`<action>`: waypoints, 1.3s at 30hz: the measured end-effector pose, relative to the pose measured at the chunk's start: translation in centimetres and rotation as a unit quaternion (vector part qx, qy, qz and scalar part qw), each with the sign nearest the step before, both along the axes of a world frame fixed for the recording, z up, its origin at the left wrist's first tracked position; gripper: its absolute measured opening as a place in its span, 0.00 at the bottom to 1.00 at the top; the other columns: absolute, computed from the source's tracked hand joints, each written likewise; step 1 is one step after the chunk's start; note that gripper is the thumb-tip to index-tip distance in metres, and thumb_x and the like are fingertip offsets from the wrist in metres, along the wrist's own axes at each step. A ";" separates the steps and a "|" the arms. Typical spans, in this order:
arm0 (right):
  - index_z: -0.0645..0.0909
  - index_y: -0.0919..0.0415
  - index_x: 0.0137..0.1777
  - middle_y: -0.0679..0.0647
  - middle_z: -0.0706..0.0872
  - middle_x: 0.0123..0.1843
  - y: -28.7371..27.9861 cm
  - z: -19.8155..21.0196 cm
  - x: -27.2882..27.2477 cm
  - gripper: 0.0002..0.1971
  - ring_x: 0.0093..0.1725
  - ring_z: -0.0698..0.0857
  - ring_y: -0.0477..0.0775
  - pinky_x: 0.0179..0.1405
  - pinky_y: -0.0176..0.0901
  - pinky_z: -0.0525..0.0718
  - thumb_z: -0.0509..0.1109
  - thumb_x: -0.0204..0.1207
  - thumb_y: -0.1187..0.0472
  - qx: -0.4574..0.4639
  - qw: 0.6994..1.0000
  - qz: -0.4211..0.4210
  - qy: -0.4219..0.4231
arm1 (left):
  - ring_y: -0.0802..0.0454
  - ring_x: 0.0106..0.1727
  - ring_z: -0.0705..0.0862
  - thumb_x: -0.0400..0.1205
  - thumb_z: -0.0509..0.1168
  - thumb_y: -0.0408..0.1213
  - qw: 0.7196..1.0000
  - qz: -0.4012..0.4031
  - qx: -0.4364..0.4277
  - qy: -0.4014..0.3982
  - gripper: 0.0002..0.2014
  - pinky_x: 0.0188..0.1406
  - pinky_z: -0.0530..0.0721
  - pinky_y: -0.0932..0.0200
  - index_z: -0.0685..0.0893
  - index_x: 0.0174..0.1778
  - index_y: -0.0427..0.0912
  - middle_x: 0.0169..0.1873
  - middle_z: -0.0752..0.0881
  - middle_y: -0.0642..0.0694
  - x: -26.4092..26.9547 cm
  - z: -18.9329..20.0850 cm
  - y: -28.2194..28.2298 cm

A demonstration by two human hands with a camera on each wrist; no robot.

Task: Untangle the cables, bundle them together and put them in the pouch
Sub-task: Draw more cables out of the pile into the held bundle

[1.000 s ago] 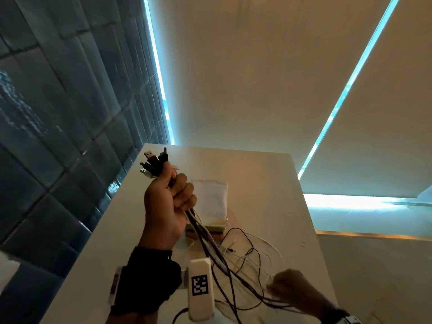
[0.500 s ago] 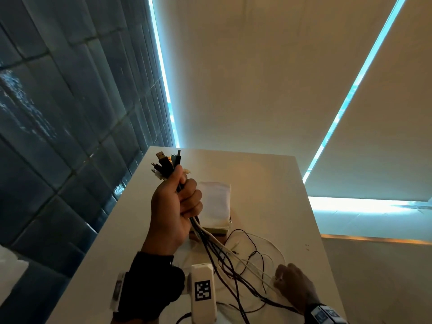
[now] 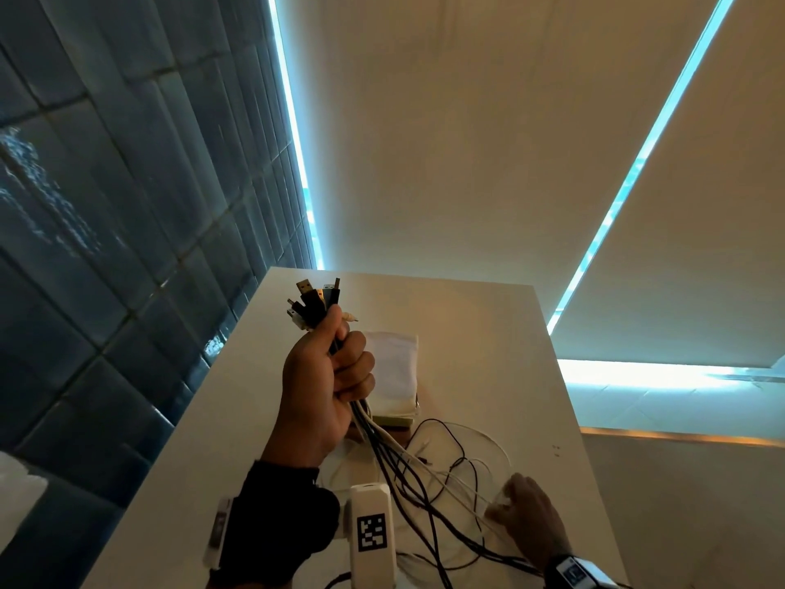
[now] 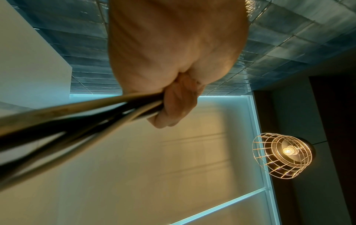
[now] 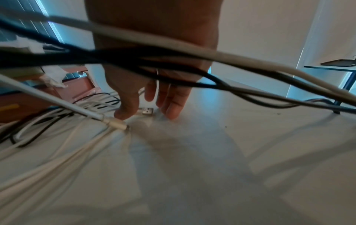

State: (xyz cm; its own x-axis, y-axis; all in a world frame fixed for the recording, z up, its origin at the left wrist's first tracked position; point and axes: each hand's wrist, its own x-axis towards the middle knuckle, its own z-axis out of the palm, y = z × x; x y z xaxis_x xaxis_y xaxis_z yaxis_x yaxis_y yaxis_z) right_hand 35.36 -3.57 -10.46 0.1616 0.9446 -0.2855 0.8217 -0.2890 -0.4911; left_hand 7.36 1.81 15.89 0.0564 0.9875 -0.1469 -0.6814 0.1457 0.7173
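Dim warm room, cyan glare, blurred cables [image 5: 134, 60]

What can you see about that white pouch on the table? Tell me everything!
The pouch is white and looks like soft cloth, roughly rectangular, lying flat on the white table. Its near end rests on a flat yellowish thing that I cannot make out. The left hand, gripping the cables, hides its left edge. Whether its opening is open or closed, I cannot tell. Neither hand touches it, as far as shows.
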 end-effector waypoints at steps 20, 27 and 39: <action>0.73 0.71 0.41 0.66 0.89 0.41 5.5 15.3 -3.1 0.05 0.43 0.89 0.64 0.46 0.53 0.89 0.66 0.76 0.76 0.170 0.863 -0.004 0.477 | 0.58 0.17 0.57 0.87 0.55 0.42 0.991 -0.006 0.005 0.135 0.18 0.16 0.53 0.63 0.71 0.29 0.44 0.19 0.63 0.51 1.9 -0.8 0.5; 0.76 0.73 0.49 0.65 0.86 0.34 5.7 21.1 -10.2 0.09 0.30 0.84 0.65 0.29 0.52 0.86 0.66 0.80 0.64 0.218 0.816 0.080 0.529 | 0.58 0.17 0.63 0.80 0.62 0.52 0.972 -0.035 0.006 0.233 0.17 0.15 0.63 0.65 0.75 0.41 0.39 0.19 0.68 0.52 3.5 -1.0 0.1; 0.81 0.70 0.44 0.62 0.80 0.29 4.0 21.2 -12.4 0.08 0.25 0.75 0.51 0.26 0.40 0.76 0.66 0.82 0.65 0.199 0.811 0.133 0.535 | 0.55 0.20 0.63 0.78 0.62 0.50 0.958 0.022 0.068 0.277 0.17 0.19 0.64 0.63 0.80 0.44 0.36 0.19 0.69 0.49 2.4 -0.4 -0.2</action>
State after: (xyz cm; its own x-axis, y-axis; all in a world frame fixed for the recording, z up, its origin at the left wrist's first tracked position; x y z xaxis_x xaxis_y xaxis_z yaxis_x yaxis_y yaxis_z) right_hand 22.95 0.44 10.72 -0.2016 0.9573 0.2074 -0.1279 0.1841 -0.9745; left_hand 9.74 1.57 15.47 -0.0356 0.9993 -0.0127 -0.1942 0.0055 0.9809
